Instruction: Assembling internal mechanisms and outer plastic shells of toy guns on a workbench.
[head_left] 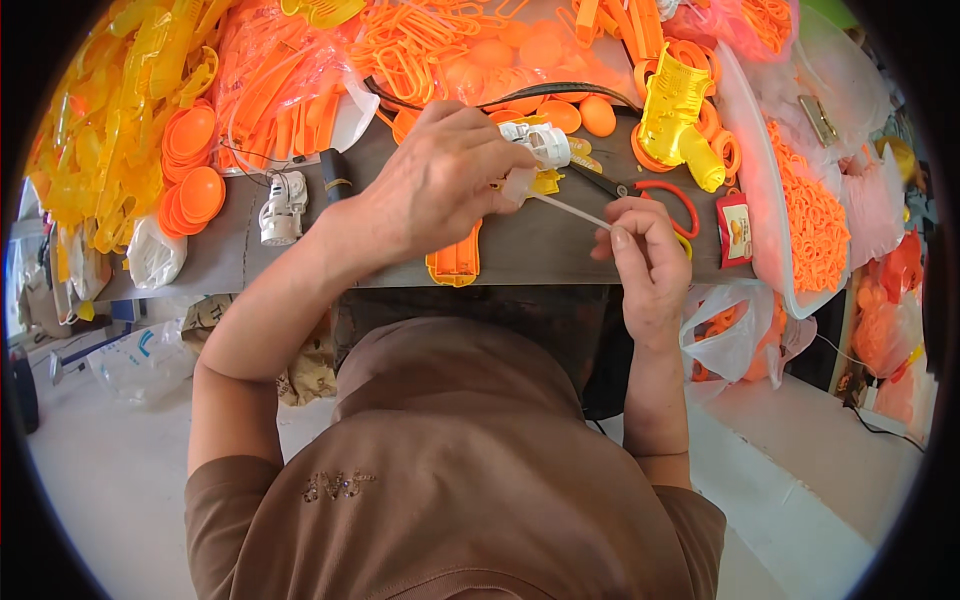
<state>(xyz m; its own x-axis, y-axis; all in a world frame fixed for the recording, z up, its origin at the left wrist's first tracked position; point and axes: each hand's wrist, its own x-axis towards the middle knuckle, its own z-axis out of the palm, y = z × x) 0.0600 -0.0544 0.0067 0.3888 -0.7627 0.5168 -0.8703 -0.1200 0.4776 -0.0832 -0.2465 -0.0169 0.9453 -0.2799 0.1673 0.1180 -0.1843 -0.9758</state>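
Observation:
My left hand [440,180] is closed over the table, its fingertips on a small translucent white piece [518,186]. From that piece a thin white rod [570,208] runs to my right hand [652,262], which pinches its other end. Just beyond my left fingers lies a white plastic mechanism [540,143] with yellow pieces beside it. A similar white mechanism [283,208] with thin wires stands left of my forearm. Scissors [655,195] with red handles lie beyond my right hand. Below my left hand sits an orange molded part [455,260], partly covered.
Yellow parts [130,110] pile up at the far left, with orange discs [195,195] beside them. Orange pieces [430,50] heap along the back. A yellow toy-gun-shaped shell [680,120] lies back right. A clear tub of orange links [815,220] and a red packet [734,230] stand right.

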